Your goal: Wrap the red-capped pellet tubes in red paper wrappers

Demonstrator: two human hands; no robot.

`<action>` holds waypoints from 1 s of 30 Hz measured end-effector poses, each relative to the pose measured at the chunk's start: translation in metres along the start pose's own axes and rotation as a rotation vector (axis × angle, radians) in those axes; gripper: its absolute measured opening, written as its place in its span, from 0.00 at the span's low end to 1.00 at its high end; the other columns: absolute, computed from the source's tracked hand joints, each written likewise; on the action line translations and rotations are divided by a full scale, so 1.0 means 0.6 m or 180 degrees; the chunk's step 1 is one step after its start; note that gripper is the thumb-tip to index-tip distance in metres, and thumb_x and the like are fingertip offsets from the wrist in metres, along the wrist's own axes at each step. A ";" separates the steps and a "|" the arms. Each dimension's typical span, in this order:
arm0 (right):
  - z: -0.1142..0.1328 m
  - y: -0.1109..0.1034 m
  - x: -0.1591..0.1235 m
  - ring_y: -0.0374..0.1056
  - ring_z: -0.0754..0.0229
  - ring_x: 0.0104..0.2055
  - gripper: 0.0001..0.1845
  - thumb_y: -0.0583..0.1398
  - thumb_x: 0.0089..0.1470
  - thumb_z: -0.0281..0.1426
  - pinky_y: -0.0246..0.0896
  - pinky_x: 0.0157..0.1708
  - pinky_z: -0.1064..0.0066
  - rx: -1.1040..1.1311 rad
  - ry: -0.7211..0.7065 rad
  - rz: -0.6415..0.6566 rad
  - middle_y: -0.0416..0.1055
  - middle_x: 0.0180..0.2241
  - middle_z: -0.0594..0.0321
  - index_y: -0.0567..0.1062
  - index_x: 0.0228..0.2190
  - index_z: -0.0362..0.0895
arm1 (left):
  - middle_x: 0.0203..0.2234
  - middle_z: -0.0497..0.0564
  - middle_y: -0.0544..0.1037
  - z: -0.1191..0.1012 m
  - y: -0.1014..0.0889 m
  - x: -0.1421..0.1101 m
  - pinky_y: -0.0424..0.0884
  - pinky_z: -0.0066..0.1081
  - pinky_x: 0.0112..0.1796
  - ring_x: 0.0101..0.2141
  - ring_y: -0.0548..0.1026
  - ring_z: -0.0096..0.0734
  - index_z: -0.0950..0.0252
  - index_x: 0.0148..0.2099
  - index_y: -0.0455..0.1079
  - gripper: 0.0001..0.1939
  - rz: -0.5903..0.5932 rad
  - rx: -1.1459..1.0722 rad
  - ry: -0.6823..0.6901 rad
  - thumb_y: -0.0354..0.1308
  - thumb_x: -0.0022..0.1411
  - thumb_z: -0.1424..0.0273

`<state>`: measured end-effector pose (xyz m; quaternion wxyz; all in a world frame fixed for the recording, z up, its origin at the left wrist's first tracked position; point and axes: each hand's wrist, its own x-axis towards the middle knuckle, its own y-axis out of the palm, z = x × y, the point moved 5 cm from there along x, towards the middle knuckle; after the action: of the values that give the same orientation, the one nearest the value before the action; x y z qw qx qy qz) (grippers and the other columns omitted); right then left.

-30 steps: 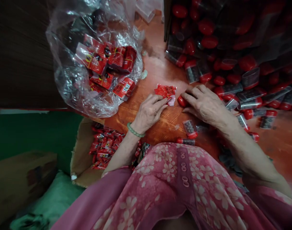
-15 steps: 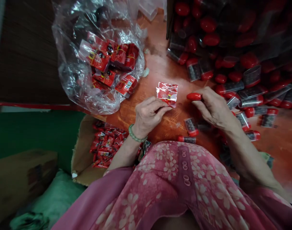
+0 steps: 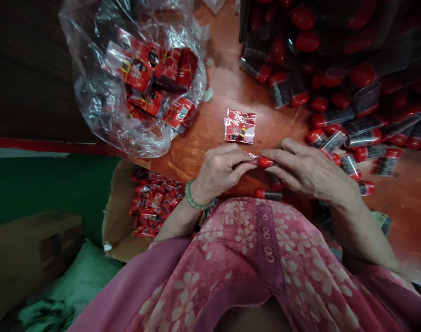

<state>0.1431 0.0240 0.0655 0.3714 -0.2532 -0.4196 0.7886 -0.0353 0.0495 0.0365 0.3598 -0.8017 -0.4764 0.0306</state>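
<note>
My left hand (image 3: 224, 168), with a green bead bracelet at the wrist, pinches a small clear-and-red plastic sleeve (image 3: 254, 157), mostly hidden by the fingers. In my right hand (image 3: 303, 170) is a small red-capped container (image 3: 265, 161), its cap end against the sleeve's edge. Whether the cap is inside the sleeve I cannot tell. Just beyond my hands, flat printed red sleeves (image 3: 240, 127) lie on the orange-brown table (image 3: 220, 87). Closer to my body lies another red-capped clear container (image 3: 268, 194), dark inside.
A clear plastic bag (image 3: 89, 110) with bundled red sleeves lies at the upper left. Below it, a cardboard box (image 3: 117, 203) holds many red wrapped pieces. Red-capped containers (image 3: 279, 90) are heaped at the upper right, some scattered beside my right arm.
My right hand has moved left with the red-capped container to meet my left hand. My left hand has drawn a sleeve away from those on the table, toward my body.
</note>
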 end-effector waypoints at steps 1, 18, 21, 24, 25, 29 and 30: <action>0.000 0.002 0.000 0.67 0.58 0.34 0.23 0.49 0.71 0.41 0.62 0.33 0.68 -0.0040 0.0015 0.0066 0.70 0.37 0.57 0.72 0.57 0.44 | 0.29 0.49 0.81 0.000 0.003 -0.002 0.72 0.27 0.33 0.30 0.77 0.25 0.65 0.38 0.79 0.09 0.0071 0.0075 0.0040 0.62 0.67 0.65; 0.011 0.024 0.031 0.64 0.60 0.30 0.19 0.50 0.71 0.39 0.47 0.30 0.68 -0.0438 0.0323 0.0869 0.71 0.37 0.55 0.76 0.46 0.42 | 0.27 0.52 0.74 0.000 0.029 -0.009 0.67 0.33 0.32 0.31 0.72 0.33 0.66 0.32 0.74 0.15 0.0717 0.0984 0.0389 0.57 0.70 0.65; 0.011 0.025 0.037 0.67 0.58 0.32 0.20 0.50 0.71 0.41 0.50 0.30 0.68 -0.0320 0.0302 0.0814 0.73 0.39 0.54 0.76 0.44 0.41 | 0.29 0.53 0.76 0.005 0.027 -0.005 0.68 0.34 0.34 0.33 0.73 0.35 0.66 0.33 0.74 0.16 0.0812 0.0934 0.0235 0.55 0.71 0.63; 0.004 0.025 0.039 0.70 0.55 0.37 0.22 0.50 0.71 0.42 0.57 0.34 0.67 0.0188 0.0183 0.0684 0.74 0.40 0.53 0.76 0.44 0.40 | 0.30 0.54 0.78 0.011 0.023 0.002 0.69 0.34 0.37 0.33 0.73 0.34 0.67 0.34 0.75 0.16 0.0933 0.0578 0.0144 0.54 0.71 0.62; 0.002 0.024 0.039 0.71 0.54 0.38 0.21 0.51 0.71 0.42 0.59 0.36 0.67 0.0438 0.0121 0.0632 0.75 0.40 0.53 0.77 0.45 0.40 | 0.29 0.53 0.78 0.013 0.023 0.004 0.69 0.34 0.36 0.32 0.73 0.33 0.67 0.34 0.75 0.16 0.1012 0.0360 0.0111 0.54 0.71 0.62; -0.017 0.020 0.034 0.73 0.56 0.39 0.16 0.57 0.67 0.41 0.64 0.39 0.66 0.1580 0.0214 0.0375 0.78 0.39 0.56 0.79 0.41 0.42 | 0.21 0.46 0.74 0.028 0.025 0.008 0.63 0.27 0.27 0.22 0.68 0.23 0.66 0.35 0.77 0.16 0.1259 -0.0879 -0.0457 0.58 0.67 0.59; -0.024 0.022 0.032 0.73 0.57 0.37 0.16 0.59 0.65 0.41 0.64 0.38 0.66 0.1891 0.0396 0.0305 0.78 0.37 0.57 0.80 0.41 0.43 | 0.20 0.45 0.74 0.035 0.026 0.007 0.61 0.26 0.25 0.21 0.67 0.22 0.66 0.36 0.78 0.17 0.1249 -0.1200 -0.0714 0.60 0.66 0.57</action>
<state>0.1370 0.0415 0.0452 0.4166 -0.2008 -0.1347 0.8763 -0.0296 0.0596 0.0127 0.1368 -0.9228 -0.3464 0.0989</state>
